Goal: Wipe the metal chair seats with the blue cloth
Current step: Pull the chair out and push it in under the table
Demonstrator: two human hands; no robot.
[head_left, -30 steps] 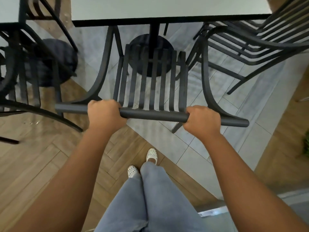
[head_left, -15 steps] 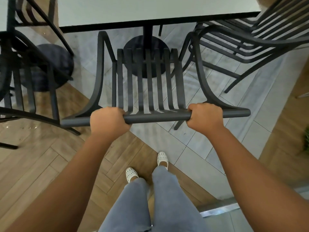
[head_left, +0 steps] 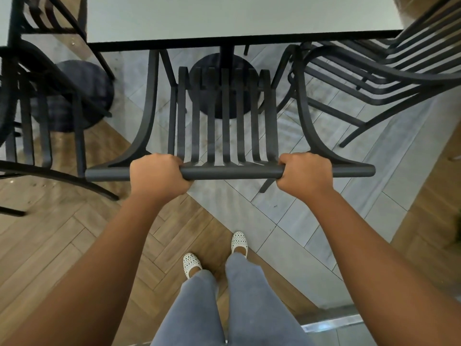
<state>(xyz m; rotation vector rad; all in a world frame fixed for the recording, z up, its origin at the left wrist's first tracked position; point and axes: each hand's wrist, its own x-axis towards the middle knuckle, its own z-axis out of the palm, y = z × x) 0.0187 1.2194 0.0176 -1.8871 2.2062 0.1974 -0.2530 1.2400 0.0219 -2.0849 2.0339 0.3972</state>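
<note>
Since a moment ago, the chair (head_left: pixel 224 116) has slid closer to the table (head_left: pixel 237 18), its front now under the edge; both hands kept hold; left hand (head_left: pixel 157 174) and right hand (head_left: pixel 305 174) are wrapped tight round its top bar (head_left: pixel 232 172); that bar runs side to side; seat slats point at the table; no writing shows.

Three black chairs (head_left: pixel 224 121) (head_left: pixel 374 71) (head_left: pixel 37 108), two round bases (head_left: pixel 219 71) (head_left: pixel 82 96), one surface (head_left: pixel 237 18), two hands (head_left: pixel 157 173) (head_left: pixel 305 174) and two white shoes (head_left: pixel 191 263) (head_left: pixel 239 240) show.
</note>
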